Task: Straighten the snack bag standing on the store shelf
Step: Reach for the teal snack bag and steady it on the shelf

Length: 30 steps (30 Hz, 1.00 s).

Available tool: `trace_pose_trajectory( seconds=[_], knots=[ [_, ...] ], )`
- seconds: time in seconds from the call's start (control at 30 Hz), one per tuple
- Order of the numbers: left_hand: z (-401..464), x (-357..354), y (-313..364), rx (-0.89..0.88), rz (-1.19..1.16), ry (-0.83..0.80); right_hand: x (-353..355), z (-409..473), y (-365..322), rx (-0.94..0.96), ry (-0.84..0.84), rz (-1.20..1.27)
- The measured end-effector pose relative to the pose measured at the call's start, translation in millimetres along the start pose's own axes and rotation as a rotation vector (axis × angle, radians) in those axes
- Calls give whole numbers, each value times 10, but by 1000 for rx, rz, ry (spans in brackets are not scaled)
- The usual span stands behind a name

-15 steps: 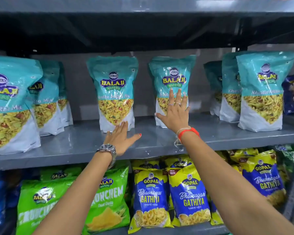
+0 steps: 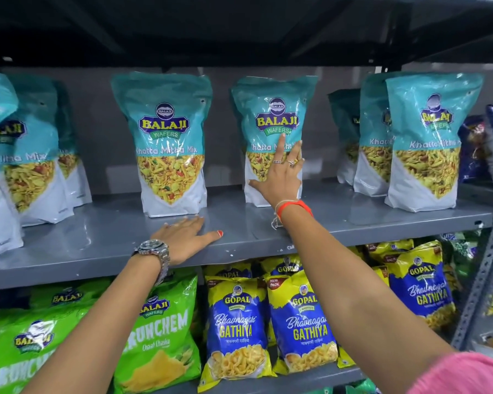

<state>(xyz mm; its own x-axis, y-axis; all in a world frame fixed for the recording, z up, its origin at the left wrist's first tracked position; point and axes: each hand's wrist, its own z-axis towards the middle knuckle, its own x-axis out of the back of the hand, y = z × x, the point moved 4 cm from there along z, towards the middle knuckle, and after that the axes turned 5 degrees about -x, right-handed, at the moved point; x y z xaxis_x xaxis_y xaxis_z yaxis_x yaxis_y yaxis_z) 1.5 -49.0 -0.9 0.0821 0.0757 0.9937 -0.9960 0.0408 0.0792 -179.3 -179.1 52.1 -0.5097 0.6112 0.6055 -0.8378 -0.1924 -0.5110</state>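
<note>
The teal Balaji Khatta Mitha Mix snack bag stands upright on the grey shelf, right of centre. My right hand lies flat against its lower front, fingers spread and pointing up, thumb out to the left near the bag's base. A twin teal bag stands to its left. My left hand rests palm down on the shelf, fingers apart, fingertips just in front of that twin bag's base.
More teal bags stand at the left and right of the same shelf, with dark blue packs at the far right. Below are green Crunchem bags and blue-yellow Gathiya bags. A perforated upright post is at right.
The view has come closer and tilted down a little. Both hands keep about the same places: right on the bag's front, left on the shelf.
</note>
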Motion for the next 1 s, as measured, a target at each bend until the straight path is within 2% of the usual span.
trace_pose_trajectory(
  seconds=[0.33, 1.0],
  knots=[
    [-11, -3, 6, -12, 20, -3, 83, -72, 24, 19, 33, 50],
    [-15, 15, -27, 5, -29, 23, 759, -679, 141, 82, 57, 132]
  ],
)
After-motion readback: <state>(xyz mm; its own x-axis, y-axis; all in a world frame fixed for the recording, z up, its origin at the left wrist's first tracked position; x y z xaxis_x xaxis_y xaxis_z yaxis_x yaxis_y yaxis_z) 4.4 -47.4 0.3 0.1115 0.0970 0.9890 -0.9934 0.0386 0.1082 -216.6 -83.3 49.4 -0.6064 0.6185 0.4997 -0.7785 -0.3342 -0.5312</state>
